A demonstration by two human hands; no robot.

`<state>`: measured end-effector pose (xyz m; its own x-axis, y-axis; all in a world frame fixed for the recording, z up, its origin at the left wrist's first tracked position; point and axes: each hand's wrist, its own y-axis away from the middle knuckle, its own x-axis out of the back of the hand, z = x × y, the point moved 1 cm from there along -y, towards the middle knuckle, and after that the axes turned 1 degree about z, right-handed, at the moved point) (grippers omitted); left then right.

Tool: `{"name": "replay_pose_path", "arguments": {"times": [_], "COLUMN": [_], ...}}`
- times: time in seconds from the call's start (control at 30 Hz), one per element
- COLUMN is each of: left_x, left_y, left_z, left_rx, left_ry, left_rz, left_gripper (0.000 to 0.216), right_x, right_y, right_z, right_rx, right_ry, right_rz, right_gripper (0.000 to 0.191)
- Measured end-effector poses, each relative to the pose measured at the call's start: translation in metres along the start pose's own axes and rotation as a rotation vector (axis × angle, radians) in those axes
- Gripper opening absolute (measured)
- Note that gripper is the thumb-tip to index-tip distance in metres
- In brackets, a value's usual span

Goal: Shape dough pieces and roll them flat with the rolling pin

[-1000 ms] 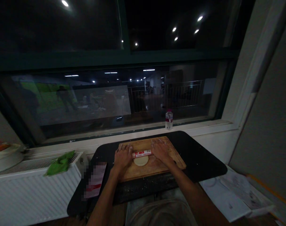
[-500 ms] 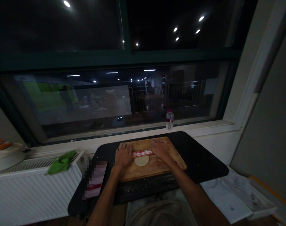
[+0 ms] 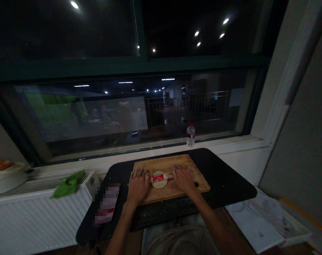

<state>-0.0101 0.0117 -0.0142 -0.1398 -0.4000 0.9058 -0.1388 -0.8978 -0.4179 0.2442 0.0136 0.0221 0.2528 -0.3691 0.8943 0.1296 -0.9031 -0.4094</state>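
A rolling pin [image 3: 161, 177] with a red and white label lies across a round, flat piece of dough [image 3: 161, 185]. The dough rests on a wooden cutting board [image 3: 161, 162]. My left hand [image 3: 138, 183] covers the pin's left end, fingers curled over it. Over the right end, my right hand [image 3: 182, 178] sits the same way. Both ends of the pin are hidden beneath the hands, and whitish powder shows on the fingers.
The board stands on a black table [image 3: 224, 180] with crumbs near its front edge. A partly blurred packet [image 3: 109, 203] lies at left. A bottle [image 3: 190, 135] stands on the windowsill, a green cloth [image 3: 69, 184] on the radiator [image 3: 41, 216], and a white box [image 3: 267, 219] at lower right.
Both hands have drawn the rolling pin toward me, from the dough's far edge to its middle. The pin has turned, so a different side of its label shows.
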Motion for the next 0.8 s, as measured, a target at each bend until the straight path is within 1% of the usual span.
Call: {"name": "replay_pose_path", "arguments": {"times": [0.13, 0.33, 0.5, 0.63, 0.8], "left_x": [0.002, 0.003, 0.001, -0.002, -0.002], "left_y": [0.010, 0.025, 0.031, 0.028, 0.016], "left_z": [0.003, 0.006, 0.004, 0.001, -0.001], "left_rx": [-0.044, 0.003, -0.002, -0.006, -0.077], "left_ry": [0.026, 0.050, 0.077, 0.078, 0.040], "left_rz": [0.024, 0.094, 0.096, 0.092, 0.067], "left_gripper": [0.047, 0.048, 0.050, 0.049, 0.048], "right_x": [-0.001, -0.004, -0.004, -0.006, -0.011], "right_y": [0.011, 0.027, 0.039, 0.036, 0.022], "right_z": [0.001, 0.001, -0.001, -0.001, 0.002], "right_rx": [0.011, -0.017, -0.022, -0.019, -0.026], "right_ry": [-0.038, -0.076, -0.105, -0.090, -0.046], "right_rz": [0.011, 0.042, 0.075, 0.078, 0.048], "right_gripper": [0.042, 0.045, 0.047, 0.048, 0.044]}}
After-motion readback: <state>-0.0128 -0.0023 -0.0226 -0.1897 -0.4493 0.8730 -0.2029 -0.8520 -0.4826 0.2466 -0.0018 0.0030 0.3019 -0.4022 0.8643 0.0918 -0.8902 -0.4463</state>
